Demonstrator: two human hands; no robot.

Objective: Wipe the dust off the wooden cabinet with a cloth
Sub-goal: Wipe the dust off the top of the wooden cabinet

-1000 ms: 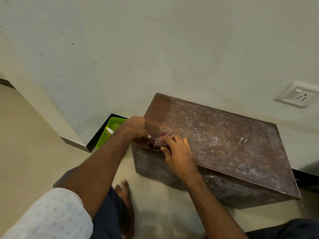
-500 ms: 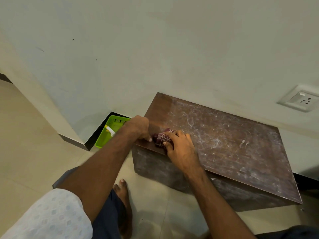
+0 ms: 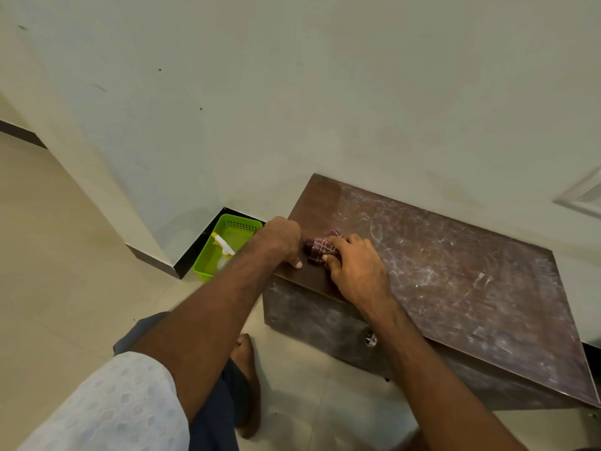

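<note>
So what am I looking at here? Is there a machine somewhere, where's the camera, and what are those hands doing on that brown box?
There is no machine here: a person is working with bare hands. The single picture comes from a wide-angle camera worn on the person's head, looking forward and down, so you see their own arms. The brown box is a low wooden cabinet on the floor against the wall. The right hand presses a bunched dark red checked cloth onto its top near the left end, with the fingers curled round it. The left hand holds the cabinet's left edge. The top looks clean around the cloth, but further right it shows whitish dust streaks. On the floor beside the cabinet stands a green basket with a spray bottle in it.
</note>
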